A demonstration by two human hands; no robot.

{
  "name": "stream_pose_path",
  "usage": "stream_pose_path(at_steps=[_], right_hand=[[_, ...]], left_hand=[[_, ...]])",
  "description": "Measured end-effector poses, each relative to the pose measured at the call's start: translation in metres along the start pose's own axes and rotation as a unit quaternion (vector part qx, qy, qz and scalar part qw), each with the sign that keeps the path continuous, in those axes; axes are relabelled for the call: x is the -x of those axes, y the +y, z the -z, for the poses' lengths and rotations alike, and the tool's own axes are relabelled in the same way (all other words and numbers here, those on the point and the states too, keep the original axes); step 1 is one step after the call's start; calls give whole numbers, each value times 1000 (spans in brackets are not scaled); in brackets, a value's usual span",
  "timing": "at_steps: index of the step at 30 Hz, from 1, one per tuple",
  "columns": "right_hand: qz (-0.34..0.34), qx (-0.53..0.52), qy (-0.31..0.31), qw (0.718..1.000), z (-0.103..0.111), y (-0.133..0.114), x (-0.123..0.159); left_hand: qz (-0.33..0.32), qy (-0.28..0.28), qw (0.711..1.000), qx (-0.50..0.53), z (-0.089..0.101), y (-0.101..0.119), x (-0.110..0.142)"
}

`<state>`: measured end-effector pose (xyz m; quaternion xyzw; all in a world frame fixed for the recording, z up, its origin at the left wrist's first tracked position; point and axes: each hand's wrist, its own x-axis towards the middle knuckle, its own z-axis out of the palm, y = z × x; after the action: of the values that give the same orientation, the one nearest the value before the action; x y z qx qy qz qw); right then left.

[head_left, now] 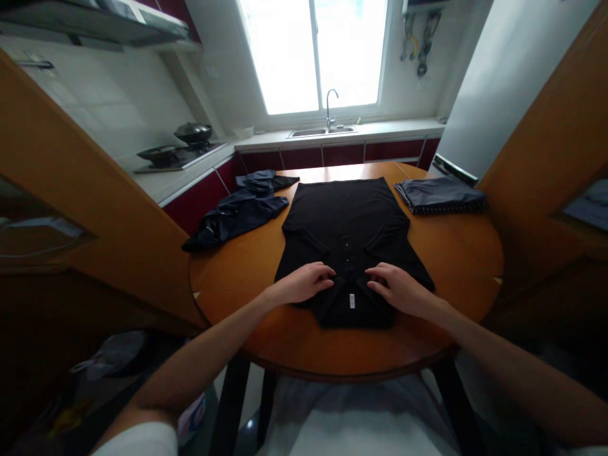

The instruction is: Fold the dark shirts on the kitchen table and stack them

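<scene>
While a black, button-fronted cloth shirt (344, 212) lies spread on the round orange-brown wooden worktop (458, 259), left hand (308, 282) and right hand (396, 289) sit apart, flanking its small dark buttons (347, 259), digits curled; whether either pinches fabric, cannot tell.

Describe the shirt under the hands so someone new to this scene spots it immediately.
Find the round wooden table, then look between the rumpled dark clothing at left and the folded stack at right. The black shirt lies there; unlike both neighbours, it is spread flat, showing a white label at its collar.
</scene>
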<state>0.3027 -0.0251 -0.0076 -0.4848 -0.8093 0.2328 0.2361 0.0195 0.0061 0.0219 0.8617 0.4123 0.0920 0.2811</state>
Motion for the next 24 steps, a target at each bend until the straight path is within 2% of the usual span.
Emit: stream_pose_path(at_steps=[2, 4, 8, 12, 16, 20, 24], right_hand=[[-33, -7, -40, 999, -2, -4, -14], [-45, -16, -69, 996, -2, -6, -22], [-31, -37, -84, 995, 0, -4, -26], [-19, -109, -93, 990, 0, 3, -27], [-27, -157, -78, 984, -1, 6, -29], [-31, -129, -35, 991, -3, 6, -29], [-21, -49, 18, 998, -3, 3, -24]], left_hand=[[2, -65, 998, -18, 6, 0, -15], [-9, -97, 995, -24, 9, 0, -22], [-53, -37, 998, -14, 3, -2, -21], [-43, -2, 998, 52, -6, -4, -14], [-36, 14, 996, 86, -7, -4, -13], [-44, 47, 996, 67, -7, -5, -14], [-24, 86, 994, 57, -11, -5, -15]])
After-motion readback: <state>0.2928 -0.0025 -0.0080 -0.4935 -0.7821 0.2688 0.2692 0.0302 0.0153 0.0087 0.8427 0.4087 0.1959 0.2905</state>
